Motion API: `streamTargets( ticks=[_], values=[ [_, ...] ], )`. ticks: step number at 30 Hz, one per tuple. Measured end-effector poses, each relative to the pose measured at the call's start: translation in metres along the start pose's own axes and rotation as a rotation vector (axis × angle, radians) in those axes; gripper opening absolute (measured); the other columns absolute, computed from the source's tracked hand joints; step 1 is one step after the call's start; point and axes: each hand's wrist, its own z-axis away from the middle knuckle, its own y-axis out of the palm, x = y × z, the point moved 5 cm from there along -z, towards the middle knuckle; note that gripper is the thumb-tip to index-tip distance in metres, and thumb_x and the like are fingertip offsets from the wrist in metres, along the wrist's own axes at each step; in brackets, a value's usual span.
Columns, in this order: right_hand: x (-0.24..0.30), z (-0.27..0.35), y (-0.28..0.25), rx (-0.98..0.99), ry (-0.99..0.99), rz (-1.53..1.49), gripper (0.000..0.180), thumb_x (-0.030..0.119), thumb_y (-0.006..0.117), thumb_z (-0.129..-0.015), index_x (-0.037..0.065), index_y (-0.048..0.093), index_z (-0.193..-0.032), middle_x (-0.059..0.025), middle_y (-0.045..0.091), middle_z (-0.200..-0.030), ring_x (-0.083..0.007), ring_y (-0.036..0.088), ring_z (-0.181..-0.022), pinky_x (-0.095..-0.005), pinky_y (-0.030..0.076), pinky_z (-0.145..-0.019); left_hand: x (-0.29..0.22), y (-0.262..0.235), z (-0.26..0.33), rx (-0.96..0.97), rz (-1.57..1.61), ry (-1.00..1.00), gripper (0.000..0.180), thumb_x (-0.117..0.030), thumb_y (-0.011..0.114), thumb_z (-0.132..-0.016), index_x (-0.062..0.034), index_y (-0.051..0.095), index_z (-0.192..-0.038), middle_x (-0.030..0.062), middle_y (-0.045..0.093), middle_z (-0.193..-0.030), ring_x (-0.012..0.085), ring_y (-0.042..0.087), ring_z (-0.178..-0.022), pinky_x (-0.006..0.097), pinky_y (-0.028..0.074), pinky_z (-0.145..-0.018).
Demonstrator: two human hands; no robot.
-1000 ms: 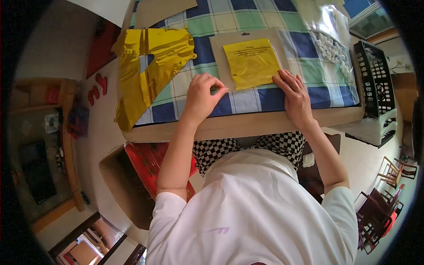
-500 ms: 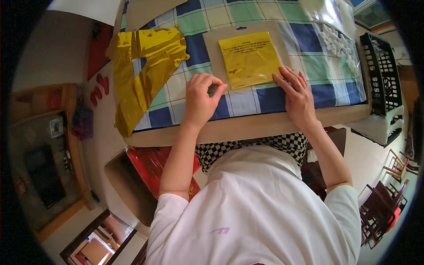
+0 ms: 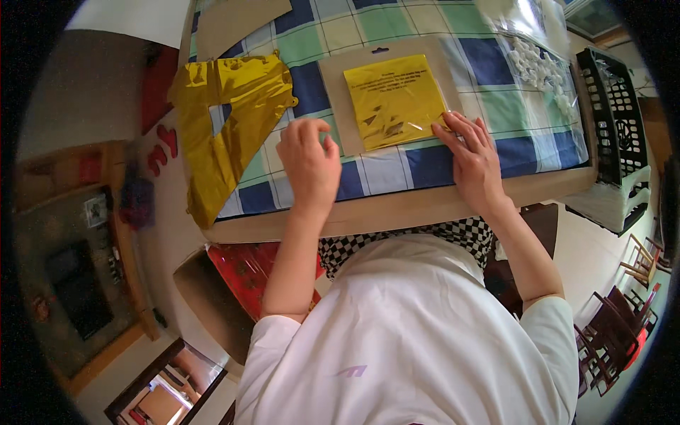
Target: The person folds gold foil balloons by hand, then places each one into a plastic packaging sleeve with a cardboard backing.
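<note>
A flat brown card packet [image 3: 340, 92] with a yellow foil sheet [image 3: 394, 99] on its face lies on the checked tablecloth [image 3: 386, 170]. My left hand [image 3: 308, 161] is curled at the packet's lower left corner, its fingertips and thumb pinched on that edge. Resting flat on the lower right corner is my right hand [image 3: 473, 161], fingers spread, fingertips on the yellow sheet's edge. A crumpled gold foil balloon [image 3: 223, 127] lies to the left of my left hand, hanging over the table's edge.
A clear bag with small white pieces [image 3: 542, 67] lies at the table's far right. A black plastic crate [image 3: 613, 106] stands beside the table on the right. A brown card sheet [image 3: 237, 21] sits at the far left. Chairs [image 3: 623, 319] stand at the lower right.
My left hand's fingers have curled tighter on the packet's lower left corner. My right hand stays flat on the lower right corner. The packet has barely moved.
</note>
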Motion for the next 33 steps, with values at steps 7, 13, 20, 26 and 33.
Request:
streamTargets(
  ticks=[7, 13, 20, 26, 33],
  values=[
    [0.000, -0.001, 0.002, -0.021, -0.025, -0.013, 0.056, -0.009, 0.052, -0.076, 0.013, 0.060, -0.126, -0.0095, 0.054, -0.132, -0.0278, 0.049, -0.126, -0.0480, 0.033, -0.109, -0.073, 0.039, 0.045, 0.293, 0.097, 0.456, 0.053, -0.023, 0.067, -0.084, -0.0050, 0.052, -0.132, 0.0096, 0.051, -0.135, 0.0238, 0.042, -0.132, 0.045, 0.029, -0.113],
    [0.005, -0.002, 0.002, 0.053, -0.010, 0.137, 0.064, -0.004, 0.056, -0.074, 0.025, 0.056, -0.132, -0.0066, 0.051, -0.131, -0.0245, 0.048, -0.126, -0.0490, 0.031, -0.111, -0.071, 0.049, 0.046, 0.355, 0.022, 0.402, 0.069, -0.036, 0.067, -0.084, -0.0078, 0.041, -0.141, 0.0073, 0.037, -0.149, 0.0237, 0.031, -0.140, 0.054, 0.021, -0.112],
    [0.013, -0.003, 0.005, 0.092, -0.007, 0.237, 0.064, 0.003, 0.055, -0.077, 0.030, 0.053, -0.135, -0.0050, 0.049, -0.131, -0.0225, 0.042, -0.130, -0.0512, 0.026, -0.112, -0.079, 0.049, 0.044, 0.321, -0.078, 0.399, 0.069, -0.042, 0.067, -0.082, -0.0075, 0.045, -0.138, 0.0066, 0.039, -0.146, 0.0253, 0.036, -0.135, 0.057, 0.024, -0.109],
    [0.018, -0.005, 0.002, 0.081, 0.004, 0.260, 0.064, 0.005, 0.055, -0.078, 0.031, 0.050, -0.137, -0.0062, 0.047, -0.133, -0.0236, 0.041, -0.130, -0.0517, 0.024, -0.113, -0.081, 0.049, 0.040, 0.316, -0.121, 0.414, 0.069, -0.043, 0.067, -0.082, -0.0079, 0.044, -0.137, 0.0059, 0.039, -0.146, 0.0243, 0.035, -0.133, 0.058, 0.025, -0.108],
    [0.003, 0.007, -0.001, 0.026, -0.032, 0.051, 0.065, -0.003, 0.053, -0.079, 0.020, 0.047, -0.139, -0.0102, 0.044, -0.139, -0.0299, 0.042, -0.131, -0.0495, 0.027, -0.112, -0.073, 0.053, 0.045, 0.277, -0.030, 0.424, 0.070, -0.042, 0.067, -0.083, -0.0073, 0.043, -0.138, 0.0091, 0.036, -0.149, 0.0278, 0.032, -0.138, 0.058, 0.024, -0.110]
  ],
)
